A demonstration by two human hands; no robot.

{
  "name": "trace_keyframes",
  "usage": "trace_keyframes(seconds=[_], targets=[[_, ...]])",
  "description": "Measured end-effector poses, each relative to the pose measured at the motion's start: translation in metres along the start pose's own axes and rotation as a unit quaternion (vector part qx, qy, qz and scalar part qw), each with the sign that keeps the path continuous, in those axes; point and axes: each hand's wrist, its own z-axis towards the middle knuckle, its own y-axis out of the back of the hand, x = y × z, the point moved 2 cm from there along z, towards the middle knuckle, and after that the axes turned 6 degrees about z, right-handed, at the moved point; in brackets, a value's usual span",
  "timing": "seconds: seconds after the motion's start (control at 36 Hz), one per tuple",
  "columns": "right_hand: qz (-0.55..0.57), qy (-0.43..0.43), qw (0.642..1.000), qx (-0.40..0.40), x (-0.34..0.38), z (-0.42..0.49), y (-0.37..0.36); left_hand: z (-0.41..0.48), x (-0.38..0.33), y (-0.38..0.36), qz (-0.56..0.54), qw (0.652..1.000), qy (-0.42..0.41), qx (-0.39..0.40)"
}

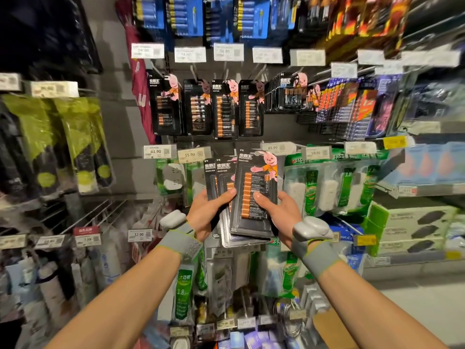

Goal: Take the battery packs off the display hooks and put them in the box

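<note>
**Wristbands** [181, 239]: grey, one on each forearm, at 6 o'clock of the view.

**Left hand** [201, 212]: fingers [226, 193] were curled round the stack's left edge, thumb across its front.

**Right hand** [279, 215]: gripped the right edge, thumb on the top pack's face, other fingers hidden behind.

**Stack** [254, 195]: several black battery packs, loosely fanned, were held between both hands at centre view, clear of the hooks. The box was not in view.
- Risk, as judged: the glossy cards were unevenly aligned, so a slackened grip or a tilt could let the rear packs slide out toward 6 o'clock. Lowering them could also snag on the green packs [312, 190] hanging just behind at 3 o'clock.
- Heading: the long axis ran from 6 to 12 o'clock, leaning slightly toward 1. Printed faces were toward the wearer, with the hang-tab ends uppermost.

**Price tags** [190, 154]: a row lay just behind the stack, at 12 o'clock of it.

**Hung packs** [224, 109]: four columns hung farther off at 12 o'clock, on their hooks and not yet taken, faces out, long axes vertical.

**Blue packs** [186, 16]: farthest, at the top edge.
</note>
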Motion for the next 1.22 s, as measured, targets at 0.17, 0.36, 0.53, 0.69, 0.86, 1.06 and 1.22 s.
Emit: trace_keyframes(seconds=[0.17,0.36,0.53,0.69,0.86,1.06,1.22], targets=[[0.008,0.032,0.999,0.008,0.022,0.011,0.0,0.009,-0.019,-0.009,0.007,1.0,-0.019,0.003],[0.023,0.034,0.999,0.034,0.045,0.021,-0.004,0.017,-0.041,-0.011,0.004,0.999,-0.04,-0.007],[0.003,0.047,0.998,0.037,0.06,0.034,-0.009,0.026,-0.057,-0.009,-0.002,0.997,-0.07,-0.031],[-0.012,0.061,0.996,0.063,0.074,0.041,-0.016,0.026,-0.077,-0.006,0.048,0.992,-0.103,-0.051],[-0.018,0.069,0.994,0.082,0.088,0.05,-0.03,0.035,-0.089,0.001,0.066,0.984,-0.134,-0.092],[-0.119,0.114,0.982,0.086,0.102,0.062,-0.04,0.046,-0.093,0.004,0.169,0.96,-0.148,-0.167],[-0.137,0.155,0.976,0.068,0.108,0.079,-0.037,0.066,-0.104,0.005,0.206,0.94,-0.175,-0.209]])
